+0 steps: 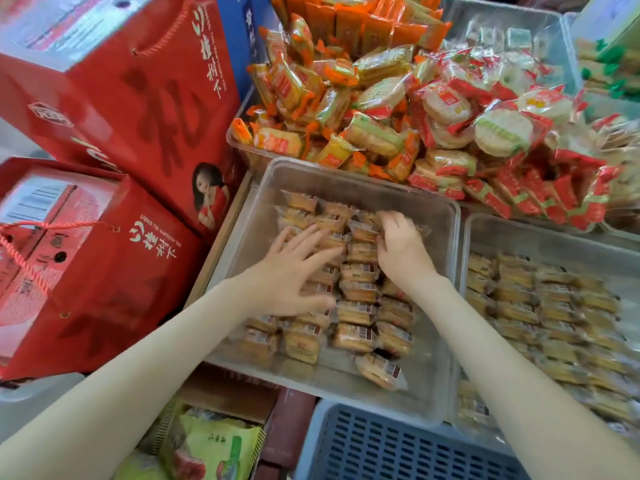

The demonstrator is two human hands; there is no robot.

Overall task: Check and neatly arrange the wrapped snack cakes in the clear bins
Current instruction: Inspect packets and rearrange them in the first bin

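A clear bin [263,202] in the middle holds several wrapped snack cakes [356,313], golden with brown labels, lying in rough rows. My left hand [294,271] lies flat on the left rows with fingers spread and straight. My right hand [398,244] reaches into the far part of the bin, fingers curled over a wrapped cake [363,232] there. One cake [379,370] lies apart near the bin's front. A second clear bin [485,230] on the right holds more rows of the same cakes.
Red gift boxes [104,237] stand stacked on the left. Behind the bins are heaps of orange-wrapped [311,88] and red-wrapped rice crackers [502,133]. A blue slotted crate [381,445] sits at the front, with green packets [214,445] to its left.
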